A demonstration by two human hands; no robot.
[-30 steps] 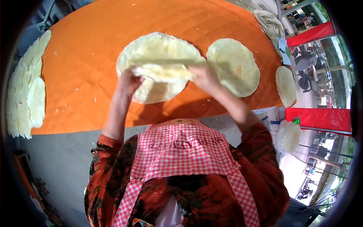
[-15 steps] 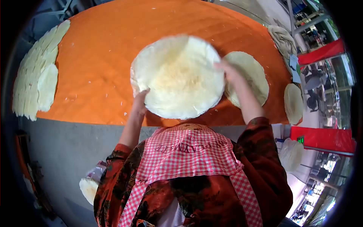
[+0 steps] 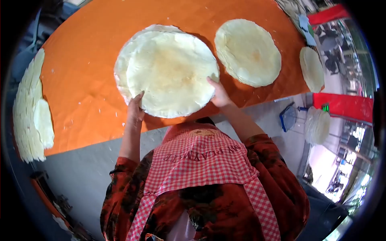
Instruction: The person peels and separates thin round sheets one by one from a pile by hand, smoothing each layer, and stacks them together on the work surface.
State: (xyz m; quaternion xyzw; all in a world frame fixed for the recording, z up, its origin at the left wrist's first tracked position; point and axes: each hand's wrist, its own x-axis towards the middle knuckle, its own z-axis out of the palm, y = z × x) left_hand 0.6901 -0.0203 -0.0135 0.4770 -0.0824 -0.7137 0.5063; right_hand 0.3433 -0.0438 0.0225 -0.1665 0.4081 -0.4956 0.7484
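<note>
A large round flatbread (image 3: 173,74), pale with light brown patches, lies over the orange table in front of me. Beneath it the edge of another flatbread (image 3: 122,71) shows at the left and top. My left hand (image 3: 136,108) is closed on the lower left rim of the flatbread, thumb on top. On the right side, my right hand (image 3: 219,93) grips the rim with its thumb above; the fingers underneath are hidden. Beside my right hand sits a round stack of flatbreads (image 3: 248,54).
The orange tabletop (image 3: 86,52) carries small crumbs. Overlapping flatbread pieces (image 3: 29,116) line its left end. Another round stack (image 3: 312,69) lies at the right edge, near a crumpled cloth (image 3: 292,10). A blue-framed object (image 3: 288,117) stands below the table.
My right hand has come down along the flatbread's right rim, and now grips it lower. The top flatbread sits shifted right over the one below. The view has turned.
</note>
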